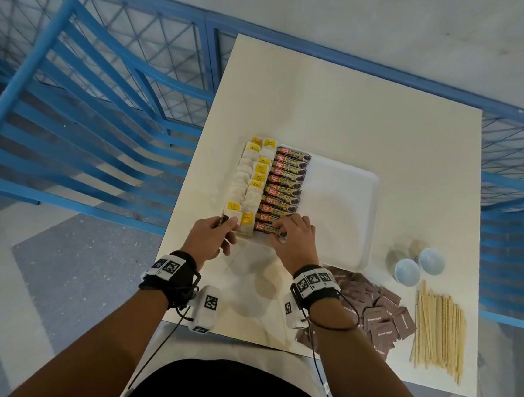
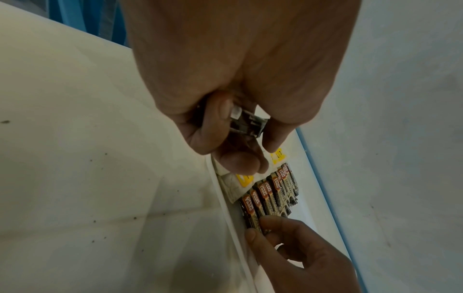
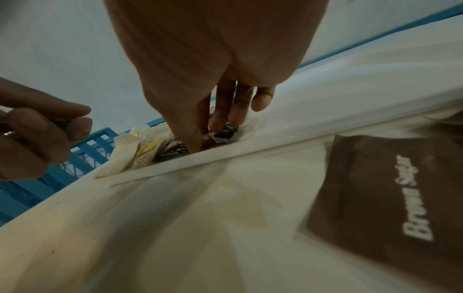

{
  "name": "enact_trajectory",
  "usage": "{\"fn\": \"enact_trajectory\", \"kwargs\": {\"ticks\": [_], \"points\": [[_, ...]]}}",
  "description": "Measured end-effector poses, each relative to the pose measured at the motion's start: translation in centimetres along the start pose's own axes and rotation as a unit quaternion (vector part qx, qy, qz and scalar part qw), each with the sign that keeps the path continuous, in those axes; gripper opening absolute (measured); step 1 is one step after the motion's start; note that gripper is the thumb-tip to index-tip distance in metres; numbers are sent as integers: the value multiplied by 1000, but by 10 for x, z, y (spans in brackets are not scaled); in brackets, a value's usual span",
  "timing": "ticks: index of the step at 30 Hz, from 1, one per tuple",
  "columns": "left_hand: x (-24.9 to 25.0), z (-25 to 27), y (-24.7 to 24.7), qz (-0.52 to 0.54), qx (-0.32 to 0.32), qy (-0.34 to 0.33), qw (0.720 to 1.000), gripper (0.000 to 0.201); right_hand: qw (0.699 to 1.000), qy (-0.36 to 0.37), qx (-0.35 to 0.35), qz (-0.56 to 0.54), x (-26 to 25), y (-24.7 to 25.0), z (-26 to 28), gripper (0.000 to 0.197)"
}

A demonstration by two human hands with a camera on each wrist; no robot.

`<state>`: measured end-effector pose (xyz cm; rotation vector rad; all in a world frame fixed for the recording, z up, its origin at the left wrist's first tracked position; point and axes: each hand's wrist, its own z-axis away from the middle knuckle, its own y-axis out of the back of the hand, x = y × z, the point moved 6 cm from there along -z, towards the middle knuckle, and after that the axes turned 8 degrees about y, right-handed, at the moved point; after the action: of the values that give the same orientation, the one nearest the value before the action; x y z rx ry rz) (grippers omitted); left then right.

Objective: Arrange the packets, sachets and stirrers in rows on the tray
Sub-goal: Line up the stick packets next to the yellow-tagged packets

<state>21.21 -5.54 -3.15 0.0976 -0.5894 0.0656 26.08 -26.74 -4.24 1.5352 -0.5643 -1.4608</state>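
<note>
Your left hand (image 1: pixel 210 236) sits at the near left corner of the white tray (image 1: pixel 342 205), its fingers (image 2: pixel 200 136) curled round a small bundle of dark coffee sachets (image 2: pixel 246 123) that it holds just above the bench (image 1: pixel 357 111). Beside it on the tray run two columns of tea bags (image 1: pixel 249 178) with yellow tags, overlapping one another from the far edge to the near one. Next comes a neat row of coffee sachets (image 1: pixel 284 184), stacked edge to edge. Your right hand (image 1: pixel 295 239) rests on the nearest sachet of that row (image 1: pixel 267 228), thumb and fingertips (image 3: pixel 225 111) bent down and pinching its right end against the tray's near rim. The right half of the tray is bare. Further right, on the bench, lies a loose heap of brown sugar packets (image 1: pixel 380 316), two small white bowls (image 1: pixel 419 264) just beyond them, and a bundle of wooden stirrers (image 1: pixel 439 331) near the bench's right edge.
</note>
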Motion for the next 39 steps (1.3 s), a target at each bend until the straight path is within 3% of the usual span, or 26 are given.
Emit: {"fn": "enact_trajectory", "kwargs": {"ticks": [5, 11, 14, 17, 19, 21, 24, 28, 34, 39], "points": [[-1, 0, -3, 19, -16, 0, 1000, 27, 1000, 11, 6, 4, 0, 1, 1, 23], [4, 4, -19, 105, -118, 6, 987, 31, 997, 34, 52, -48, -17, 16, 2, 11], [9, 5, -26, 129, -146, -14, 981, 34, 988, 5, 18, -152, -31, 17, -3, 5], [11, 4, -30, 127, -157, -30, 979, 39, 973, -4, -57, -224, -50, 14, -5, 13], [12, 5, -31, 123, -165, -34, 978, 40, 961, 11, -111, -255, -62, 9, -5, 18], [14, 8, -32, 120, -172, -35, 977, 40, 960, 19, -123, -251, -67, 6, -5, 18], [16, 10, -31, 117, -162, -37, 979, 36, 956, -21, -102, -273, -61, 6, -5, 15], [15, 3, -17, 119, -89, -65, 987, 21, 924, -88, -64, -367, -48, 13, -2, 11], [15, 4, -21, 195, -121, -51, 972, 24, 940, -73, -11, -334, -37, 27, 0, 20], [14, 5, -22, 194, -100, -77, 973, 17, 950, -48, -6, -308, -37, 33, 0, 30]]}}
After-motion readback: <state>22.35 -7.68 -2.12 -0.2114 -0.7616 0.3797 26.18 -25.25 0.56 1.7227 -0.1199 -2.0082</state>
